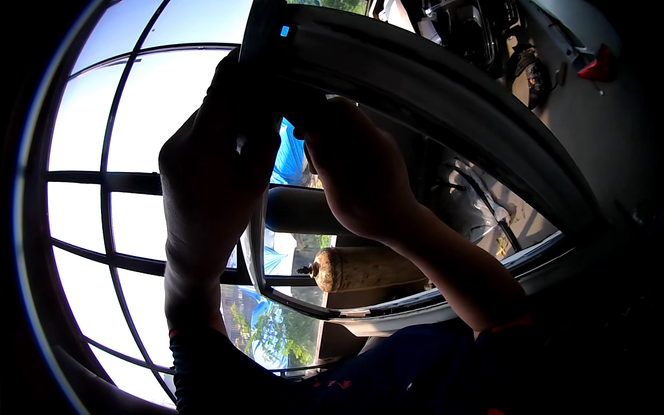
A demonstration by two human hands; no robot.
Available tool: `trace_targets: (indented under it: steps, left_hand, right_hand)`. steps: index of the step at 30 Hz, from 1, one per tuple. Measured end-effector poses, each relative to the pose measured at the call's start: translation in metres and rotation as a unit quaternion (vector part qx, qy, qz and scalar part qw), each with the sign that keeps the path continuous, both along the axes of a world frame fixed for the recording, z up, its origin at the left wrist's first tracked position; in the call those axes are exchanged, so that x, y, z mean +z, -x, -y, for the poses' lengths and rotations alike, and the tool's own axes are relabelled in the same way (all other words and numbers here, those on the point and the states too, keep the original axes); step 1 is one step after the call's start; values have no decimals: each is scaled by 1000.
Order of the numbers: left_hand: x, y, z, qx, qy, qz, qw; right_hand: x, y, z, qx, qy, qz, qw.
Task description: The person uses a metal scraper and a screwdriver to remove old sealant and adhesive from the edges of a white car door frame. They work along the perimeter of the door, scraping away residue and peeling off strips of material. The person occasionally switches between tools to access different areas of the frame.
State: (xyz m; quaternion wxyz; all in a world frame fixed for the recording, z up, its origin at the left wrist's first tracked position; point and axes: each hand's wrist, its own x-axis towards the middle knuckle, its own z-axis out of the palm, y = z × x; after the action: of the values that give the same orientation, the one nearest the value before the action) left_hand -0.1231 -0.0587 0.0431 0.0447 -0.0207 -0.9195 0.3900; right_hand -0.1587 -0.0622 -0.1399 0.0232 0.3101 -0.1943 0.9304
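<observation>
A long curved dark panel [425,88], seemingly part of a vehicle door's window frame, runs from the top centre down to the right. Both hands are raised to its upper left end, in deep shadow. My left hand [223,135] is at the left of that end, fingers bent. My right hand [353,155] lies just under the panel's lower edge, with curled fingers. What either hand holds is too dark to tell. A small bright blue patch [285,31] shows on the dark shape above the hands.
A rusty gas cylinder [373,267] and a darker cylinder [301,210] lie beyond the frame opening. Barred windows [106,181] fill the left. Clear plastic wrapping [480,207] lies to the right of my right hand. A red tail light [599,65] and vehicle parts are at upper right.
</observation>
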Motion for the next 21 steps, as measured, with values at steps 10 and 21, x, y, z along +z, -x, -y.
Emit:
trace_targets:
  steps: [10,21]
  left_hand:
    - [1,3,-9,-4,54,36,998]
    - [4,5,1,-31,35,48,998]
  right_hand:
    - [4,-1,1,-55,-15,1,998]
    - [-6,3,11,26,-26,-36,999]
